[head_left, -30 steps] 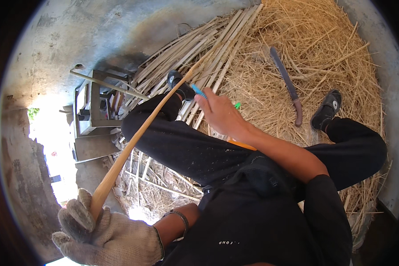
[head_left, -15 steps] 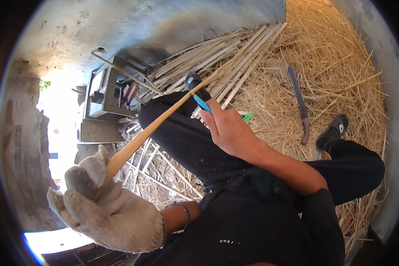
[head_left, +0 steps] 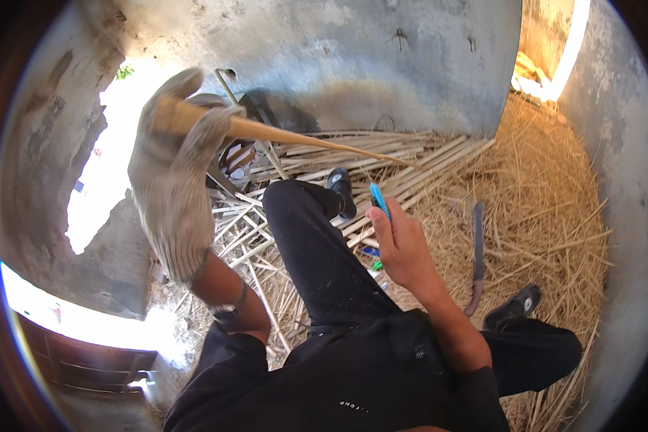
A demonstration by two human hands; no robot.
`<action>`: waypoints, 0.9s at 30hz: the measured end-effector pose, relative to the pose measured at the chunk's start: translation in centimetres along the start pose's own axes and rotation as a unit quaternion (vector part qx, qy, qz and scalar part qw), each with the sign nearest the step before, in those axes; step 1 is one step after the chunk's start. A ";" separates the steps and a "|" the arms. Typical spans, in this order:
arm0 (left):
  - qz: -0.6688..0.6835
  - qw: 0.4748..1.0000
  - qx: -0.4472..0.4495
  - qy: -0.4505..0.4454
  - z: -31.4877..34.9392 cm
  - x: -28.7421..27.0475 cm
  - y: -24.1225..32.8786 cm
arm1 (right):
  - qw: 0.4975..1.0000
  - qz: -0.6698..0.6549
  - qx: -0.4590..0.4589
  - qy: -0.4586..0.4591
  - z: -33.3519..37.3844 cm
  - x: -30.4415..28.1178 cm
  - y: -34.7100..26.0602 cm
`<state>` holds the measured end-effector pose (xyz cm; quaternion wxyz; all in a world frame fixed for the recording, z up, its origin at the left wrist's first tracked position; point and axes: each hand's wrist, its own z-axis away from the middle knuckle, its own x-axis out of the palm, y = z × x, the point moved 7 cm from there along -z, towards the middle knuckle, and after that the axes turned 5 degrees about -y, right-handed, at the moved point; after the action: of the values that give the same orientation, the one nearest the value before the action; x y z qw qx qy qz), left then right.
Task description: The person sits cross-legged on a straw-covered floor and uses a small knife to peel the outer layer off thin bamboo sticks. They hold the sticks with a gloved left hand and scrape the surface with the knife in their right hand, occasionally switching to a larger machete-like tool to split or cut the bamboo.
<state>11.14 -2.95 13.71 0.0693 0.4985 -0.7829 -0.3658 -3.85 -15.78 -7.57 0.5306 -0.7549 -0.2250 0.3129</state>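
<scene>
My left hand point(head_left: 180, 176), in a pale knitted work glove blurred by motion, is raised at the left. Its fingers close round the thick end of a long tapering wooden stick point(head_left: 295, 135), whose thin tip points right, above a pile of strips. In my right hand point(head_left: 408, 252), bare and held over my bent knee, is a blue utility knife point(head_left: 379, 200) pointing up and away from me. The knife is apart from the stick. Whether its blade is extended is hard to make out.
Long split strips point(head_left: 410, 160) lie piled by the far wall point(head_left: 324, 57). Shavings point(head_left: 547, 237) cover the floor at the right, where a long machete point(head_left: 478, 248) lies near my shoe point(head_left: 513, 306). A small green object point(head_left: 376, 266) is beside my knee. Curved walls stand around me.
My left hand has lifted the stick up and away from my body. The stick has come off the utility knife, and my right hand sits a little lower and further right in view.
</scene>
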 end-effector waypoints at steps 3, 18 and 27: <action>0.014 0.999 0.010 -0.037 -3.1 0.6 -0.3 | 1.000 0.004 -0.005 0.006 0.3 -0.1 -0.8; -0.035 0.996 0.029 -0.077 -8.8 5.1 2.5 | 0.999 -0.013 0.004 0.045 1.4 -2.3 -0.7; -0.029 0.993 0.063 -0.092 -6.6 3.9 3.2 | 0.995 0.032 -0.037 0.092 2.4 -3.4 -2.3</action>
<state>9.99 -8.80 19.56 -0.0457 0.4888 -0.7926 -0.3617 -7.97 -15.71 -5.21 0.5106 -0.8062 -0.1628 0.2506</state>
